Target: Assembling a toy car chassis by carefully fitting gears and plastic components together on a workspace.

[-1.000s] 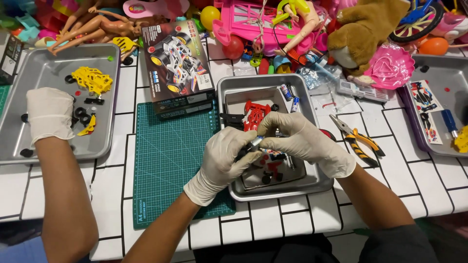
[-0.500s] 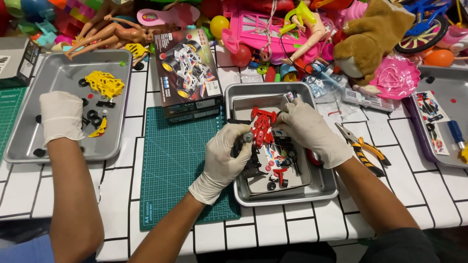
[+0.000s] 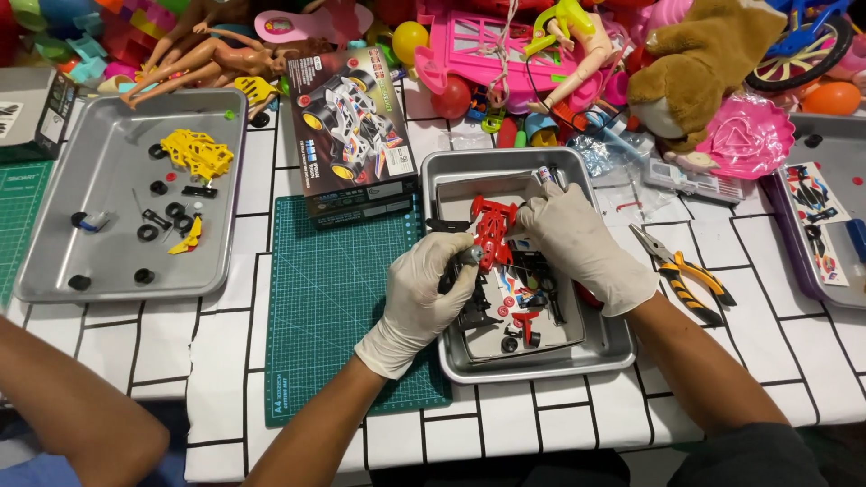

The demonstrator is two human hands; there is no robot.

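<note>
Two gloved hands of yours work over the metal tray [image 3: 591, 361] in the middle: your left hand [image 3: 424, 293] is clenched around a small dark part at the side of the red toy car body [image 3: 492, 231], and your right hand [image 3: 577, 243] presses its fingers on the body's other side, holding it above the tray's loose parts. Compared with half a second ago, the car body sits higher in the tray, nearer its far wall, and your right hand has drawn closer to it. At the left edge, another person's gloved hand has left the left tray [image 3: 54, 216]; only a bare forearm [image 3: 72, 406] shows low in the corner. A green cutting mat [image 3: 329, 307] lies just beside your tray, the kit box [image 3: 352, 135] beyond it, and pliers [image 3: 681, 275] to the right. Loose black and red pieces crowd the tray under your hands.
</note>
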